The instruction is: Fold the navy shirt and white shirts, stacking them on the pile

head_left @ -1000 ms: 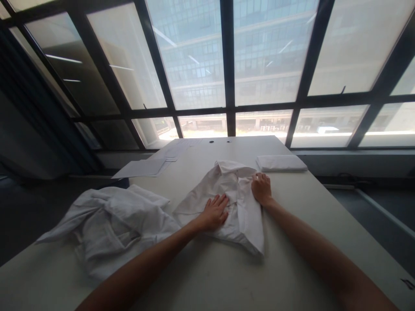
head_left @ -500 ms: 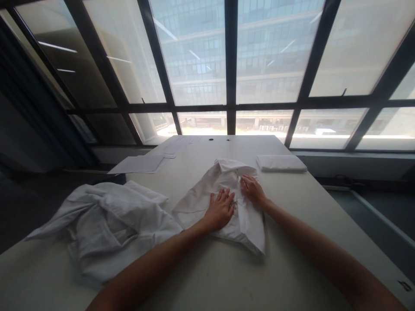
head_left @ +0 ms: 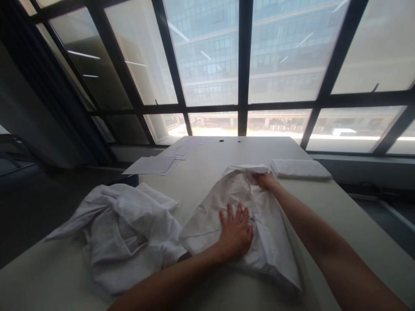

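1. Left hand (head_left: 236, 235): fingers spread wide, flat on the white garment (head_left: 267, 231), mid-table (head_left: 189, 181).
2. Crumpled white cloth (head_left: 132, 224) lies just left.
3. Right hand (head_left: 265, 179) touches the garment's far part; fingers partly hidden, cannot tell how closed.
4. Folded white cloth (head_left: 300, 168) beyond.

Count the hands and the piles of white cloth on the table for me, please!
Hands: 2 (left hand, right hand)
White cloth piles: 3 (crumpled cloth, cloth at the hands, folded cloth)
Total: 5
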`<state>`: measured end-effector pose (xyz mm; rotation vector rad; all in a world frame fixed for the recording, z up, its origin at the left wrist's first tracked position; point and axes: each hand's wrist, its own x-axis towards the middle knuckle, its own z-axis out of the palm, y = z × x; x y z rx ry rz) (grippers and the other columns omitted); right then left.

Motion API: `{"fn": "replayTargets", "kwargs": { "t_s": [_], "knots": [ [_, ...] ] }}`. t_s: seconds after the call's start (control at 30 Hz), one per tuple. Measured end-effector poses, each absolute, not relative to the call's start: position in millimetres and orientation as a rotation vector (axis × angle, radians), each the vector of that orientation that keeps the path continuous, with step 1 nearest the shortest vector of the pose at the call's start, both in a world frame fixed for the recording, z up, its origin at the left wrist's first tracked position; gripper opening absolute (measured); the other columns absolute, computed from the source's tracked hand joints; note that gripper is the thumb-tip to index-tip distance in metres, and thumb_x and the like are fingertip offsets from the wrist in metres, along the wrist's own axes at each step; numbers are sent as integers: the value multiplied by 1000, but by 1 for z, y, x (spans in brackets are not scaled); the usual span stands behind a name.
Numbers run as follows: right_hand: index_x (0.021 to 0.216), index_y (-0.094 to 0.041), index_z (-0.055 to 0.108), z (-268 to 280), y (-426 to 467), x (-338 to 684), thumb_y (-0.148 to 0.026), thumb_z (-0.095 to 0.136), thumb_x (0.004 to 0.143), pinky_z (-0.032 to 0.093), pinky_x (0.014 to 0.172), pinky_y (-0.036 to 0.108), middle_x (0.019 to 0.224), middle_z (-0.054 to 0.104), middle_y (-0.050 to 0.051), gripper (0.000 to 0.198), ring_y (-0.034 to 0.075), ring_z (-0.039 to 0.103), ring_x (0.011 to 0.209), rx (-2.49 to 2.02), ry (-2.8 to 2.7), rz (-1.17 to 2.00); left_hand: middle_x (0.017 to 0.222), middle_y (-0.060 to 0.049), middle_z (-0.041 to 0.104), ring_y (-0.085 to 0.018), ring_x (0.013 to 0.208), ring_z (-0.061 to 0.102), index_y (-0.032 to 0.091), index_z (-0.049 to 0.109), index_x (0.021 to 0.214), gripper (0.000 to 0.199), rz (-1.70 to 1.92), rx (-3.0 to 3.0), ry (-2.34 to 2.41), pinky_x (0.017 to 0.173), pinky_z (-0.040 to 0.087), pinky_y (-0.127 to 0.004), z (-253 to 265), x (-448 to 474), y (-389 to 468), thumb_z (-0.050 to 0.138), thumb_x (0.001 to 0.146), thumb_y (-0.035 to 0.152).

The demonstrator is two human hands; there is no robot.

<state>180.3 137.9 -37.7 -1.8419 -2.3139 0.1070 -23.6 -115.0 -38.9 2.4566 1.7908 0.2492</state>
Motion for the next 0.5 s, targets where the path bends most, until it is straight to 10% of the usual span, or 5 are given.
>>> {"fn": "replayTargets", "kwargs": {
  "t_s": [0.27, 0.5],
  "knots": [
    [159, -30, 34, -52, 134, 181, -49, 24, 104, 18, 120, 59, 164, 33, 5, 59, 33, 24, 151, -1983, -2255, 103, 142, -12, 60, -27, 128, 59, 20, 50, 148, 53, 284, 2442, 1615, 107, 46, -37, 46, -45, -90, 45, 100, 43],
    [157, -28, 40, -53, 125, 182, -42, 34, 103, 19, 119, 61, 161, 39, 7, 56, 36, 25, 150, -1906, -2142, 119, 126, -28, 65, -44, 126, 56, 9, 71, 113, 51, 114, 2118, 2268, 104, 42, -56, 81, -87, 33, 59, 92, 54]
  ]
}}
